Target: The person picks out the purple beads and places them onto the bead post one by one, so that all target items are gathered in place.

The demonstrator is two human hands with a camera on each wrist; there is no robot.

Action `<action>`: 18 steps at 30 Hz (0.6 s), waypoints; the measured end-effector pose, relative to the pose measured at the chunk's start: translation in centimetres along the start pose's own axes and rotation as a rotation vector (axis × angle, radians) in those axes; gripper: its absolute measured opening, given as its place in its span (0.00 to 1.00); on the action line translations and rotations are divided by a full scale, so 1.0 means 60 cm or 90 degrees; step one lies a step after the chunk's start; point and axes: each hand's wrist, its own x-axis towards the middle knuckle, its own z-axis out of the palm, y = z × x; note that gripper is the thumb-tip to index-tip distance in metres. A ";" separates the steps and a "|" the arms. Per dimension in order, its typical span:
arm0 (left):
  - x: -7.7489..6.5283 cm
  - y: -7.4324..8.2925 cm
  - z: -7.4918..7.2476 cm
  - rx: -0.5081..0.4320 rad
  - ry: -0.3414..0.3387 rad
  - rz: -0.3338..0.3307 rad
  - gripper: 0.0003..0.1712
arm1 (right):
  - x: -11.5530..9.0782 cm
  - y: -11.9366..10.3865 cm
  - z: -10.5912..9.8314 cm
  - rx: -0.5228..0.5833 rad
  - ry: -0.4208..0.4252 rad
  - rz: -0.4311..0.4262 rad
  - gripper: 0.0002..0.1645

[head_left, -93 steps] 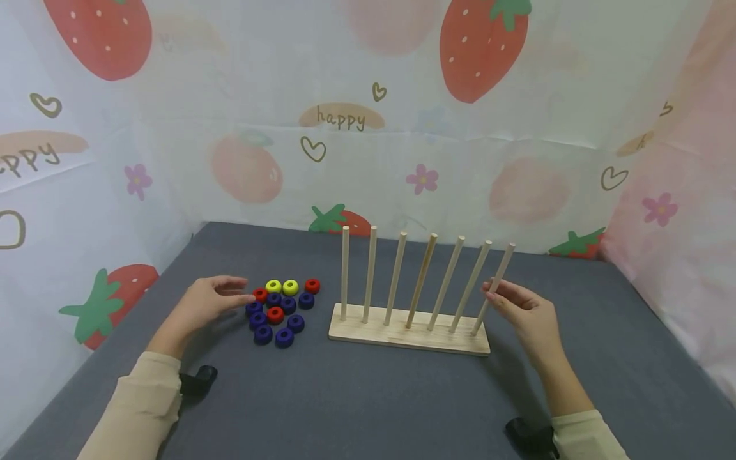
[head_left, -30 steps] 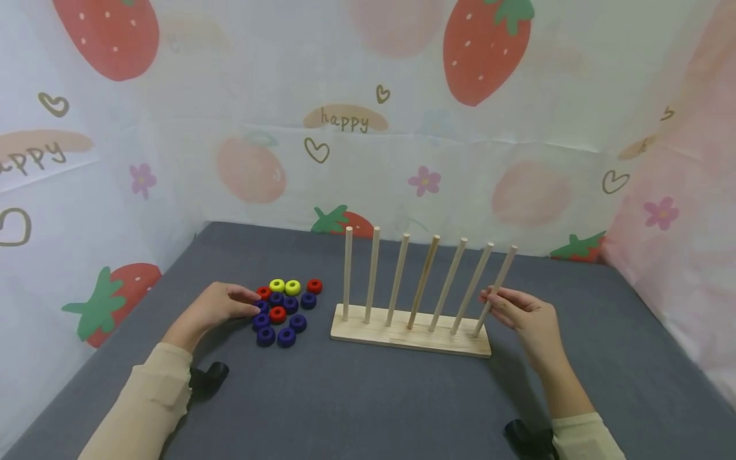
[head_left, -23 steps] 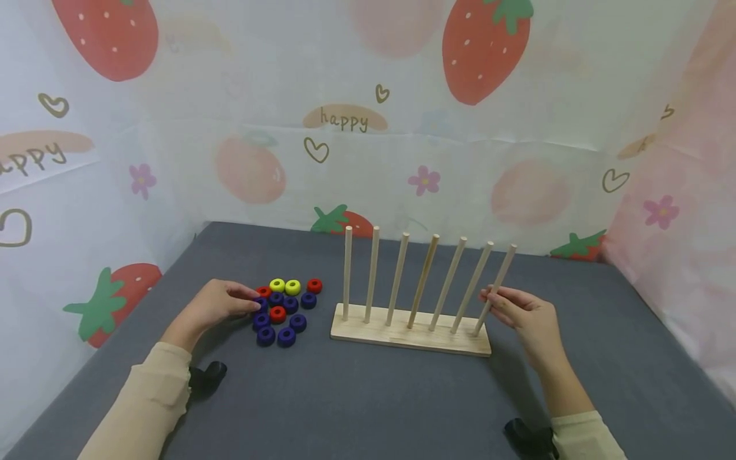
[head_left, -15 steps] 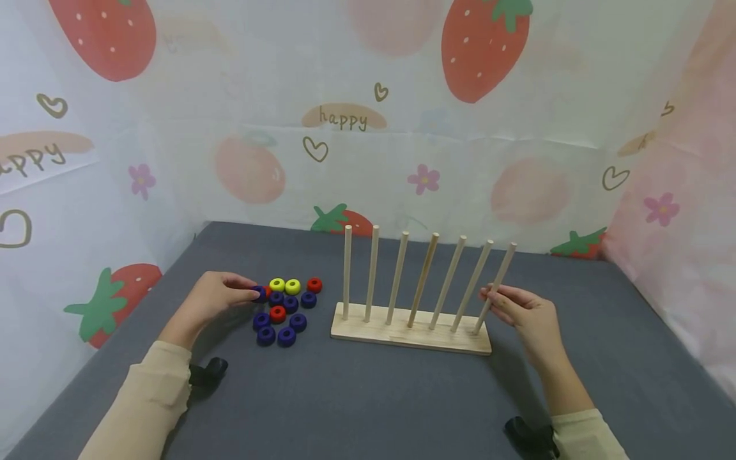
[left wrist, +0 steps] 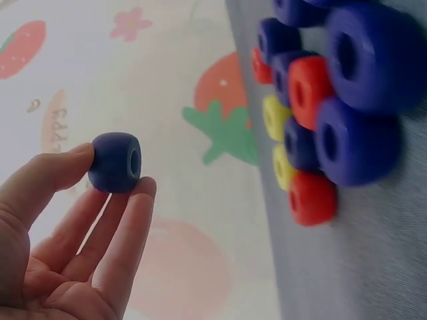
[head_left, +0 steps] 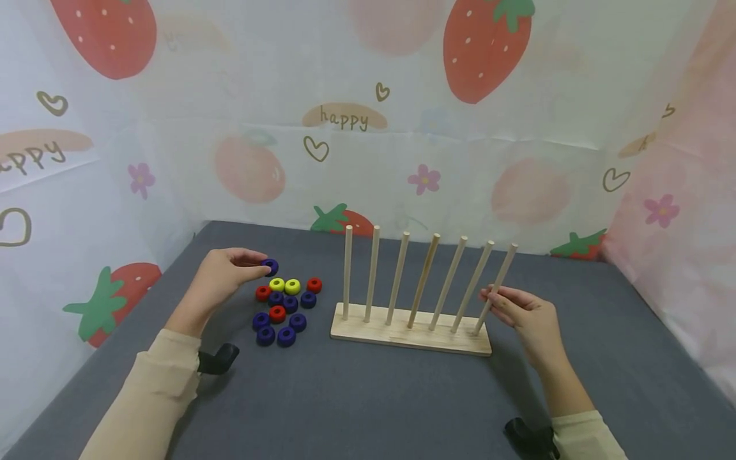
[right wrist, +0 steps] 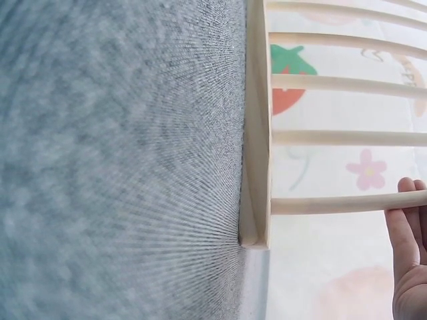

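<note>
In the head view, my left hand (head_left: 221, 278) pinches a dark blue bead (left wrist: 110, 167) between thumb and fingertips, raised behind the loose beads. The bead is round and thick with a hole through it. To the right stands a pale wooden rack with a flat base (head_left: 368, 331) and a row of several upright pegs, all bare. My right hand (head_left: 531, 322) holds the rightmost peg (head_left: 506, 263) low down, thumb and fingers on either side of it. The right wrist view shows those fingertips at the same peg (right wrist: 333, 205).
Several loose beads lie left of the rack: two yellow ones, the nearer a yellow bead (head_left: 292, 291), some red, such as the red bead (head_left: 277, 318), and more blue, such as the blue bead (head_left: 286, 343). Grey cloth (head_left: 368, 402) covers the table. A printed curtain (head_left: 477, 147) hangs behind.
My left hand has taken a blue bead from the left side of the group and lifted it up and back. My right hand stays at the rightmost peg.
</note>
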 end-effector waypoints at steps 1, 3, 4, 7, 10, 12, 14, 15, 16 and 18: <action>-0.001 0.005 0.000 -0.001 0.001 0.004 0.28 | 0.000 0.000 0.000 0.002 0.000 0.000 0.22; -0.002 0.014 0.000 -0.003 0.003 0.012 0.28 | 0.000 0.000 0.000 0.001 0.000 -0.002 0.23; -0.002 0.018 0.001 -0.006 0.004 0.015 0.28 | 0.000 0.000 0.000 0.000 0.000 -0.003 0.23; -0.001 0.030 0.002 -0.014 0.006 0.024 0.28 | 0.000 0.001 0.000 -0.007 0.000 -0.009 0.23; 0.001 0.042 0.004 -0.019 0.008 0.032 0.27 | 0.000 0.002 0.000 -0.009 -0.001 -0.010 0.23; 0.002 0.049 0.006 -0.022 0.008 0.037 0.28 | 0.000 0.002 0.000 -0.007 -0.002 -0.009 0.23; 0.003 0.056 0.008 -0.025 0.010 0.040 0.28 | 0.000 0.002 0.000 -0.002 -0.002 -0.007 0.23; 0.003 0.060 0.009 -0.027 0.011 0.042 0.28 | 0.000 0.002 0.000 0.000 -0.002 -0.006 0.22; 0.004 0.063 0.010 -0.031 0.012 0.046 0.28 | 0.000 0.002 0.000 0.003 -0.001 -0.006 0.22; 0.006 0.068 0.012 -0.037 0.016 0.051 0.28 | 0.000 0.001 -0.001 0.006 0.000 -0.005 0.22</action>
